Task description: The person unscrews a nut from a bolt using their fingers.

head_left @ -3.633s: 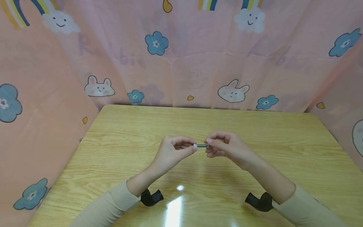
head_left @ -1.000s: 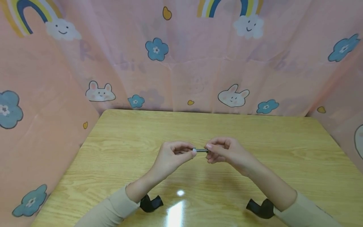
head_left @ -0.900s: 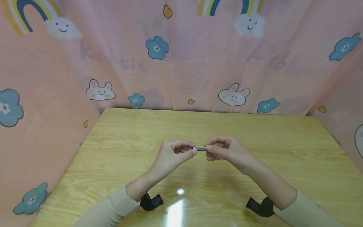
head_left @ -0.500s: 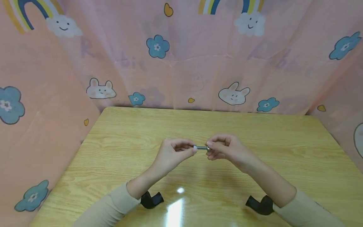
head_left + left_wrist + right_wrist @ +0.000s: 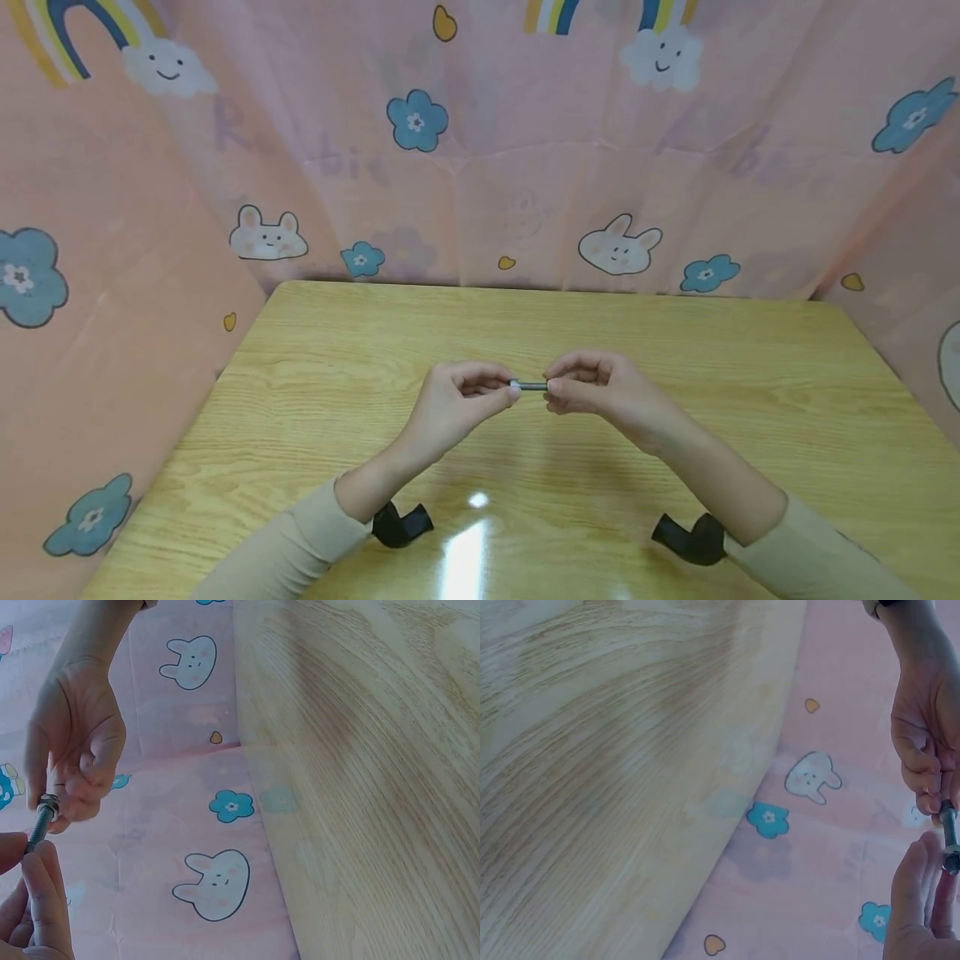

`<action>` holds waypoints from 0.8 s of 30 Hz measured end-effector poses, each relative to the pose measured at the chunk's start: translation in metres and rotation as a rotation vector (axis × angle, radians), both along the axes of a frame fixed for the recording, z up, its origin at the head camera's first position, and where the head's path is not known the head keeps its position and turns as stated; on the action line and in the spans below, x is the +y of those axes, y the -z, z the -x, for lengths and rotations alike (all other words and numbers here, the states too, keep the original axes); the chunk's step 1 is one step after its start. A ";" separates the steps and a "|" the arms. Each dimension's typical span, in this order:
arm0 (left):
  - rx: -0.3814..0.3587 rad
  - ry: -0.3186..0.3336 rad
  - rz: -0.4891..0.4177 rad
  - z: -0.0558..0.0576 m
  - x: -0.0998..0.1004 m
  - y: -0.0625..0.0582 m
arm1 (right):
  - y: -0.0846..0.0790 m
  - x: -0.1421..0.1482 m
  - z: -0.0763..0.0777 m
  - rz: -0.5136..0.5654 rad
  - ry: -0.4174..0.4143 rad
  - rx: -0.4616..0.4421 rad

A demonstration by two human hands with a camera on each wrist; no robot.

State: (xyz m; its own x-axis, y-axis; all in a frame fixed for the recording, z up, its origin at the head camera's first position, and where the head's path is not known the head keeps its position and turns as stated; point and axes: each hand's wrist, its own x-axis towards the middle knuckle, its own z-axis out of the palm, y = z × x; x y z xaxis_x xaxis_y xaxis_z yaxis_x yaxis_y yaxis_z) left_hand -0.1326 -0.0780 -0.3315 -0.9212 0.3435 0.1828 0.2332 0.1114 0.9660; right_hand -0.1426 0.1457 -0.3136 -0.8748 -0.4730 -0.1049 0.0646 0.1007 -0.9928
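A silver metal bolt (image 5: 533, 386) lies level in the air between the two hands, above the table. My left hand (image 5: 453, 408) pinches its head end between thumb and fingers. The right hand (image 5: 615, 402) has its thumb and fingertips at the other end, on a nut (image 5: 49, 804) that the thumb covers in the head view. Threads show on the bare shank in the left wrist view. In the right wrist view the nut sits near the bolt's tip, close against the right fingers.
Under the hands is a wood-patterned table (image 5: 360, 333), glare showing on its near part. A pink printed cloth (image 5: 480, 192) hangs behind it and along both sides. Black devices are strapped at each wrist, by the beige sleeves.
The right thumb has shifted over the nut, which showed beside it half a second ago. The left hand keeps its pinch on the bolt. The head view has tilted slightly.
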 end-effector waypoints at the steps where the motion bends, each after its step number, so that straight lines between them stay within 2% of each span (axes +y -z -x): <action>1: -0.001 0.002 -0.002 0.000 0.000 0.000 | 0.000 0.000 0.000 0.000 0.002 0.005; 9: 0.006 0.000 0.002 0.000 0.000 -0.001 | -0.001 -0.001 0.000 0.001 0.011 -0.007; 16: 0.006 0.005 0.000 0.000 -0.001 -0.001 | 0.001 -0.001 0.000 0.014 0.024 0.032; 24: 0.004 -0.005 0.003 0.000 -0.001 0.000 | -0.001 -0.003 0.002 -0.009 0.017 -0.027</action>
State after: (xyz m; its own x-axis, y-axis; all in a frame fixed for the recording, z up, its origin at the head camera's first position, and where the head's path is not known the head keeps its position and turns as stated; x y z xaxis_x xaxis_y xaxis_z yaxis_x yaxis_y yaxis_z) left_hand -0.1330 -0.0788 -0.3312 -0.9223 0.3392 0.1852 0.2363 0.1159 0.9647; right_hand -0.1450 0.1430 -0.3128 -0.8793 -0.4572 -0.1330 0.0932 0.1087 -0.9897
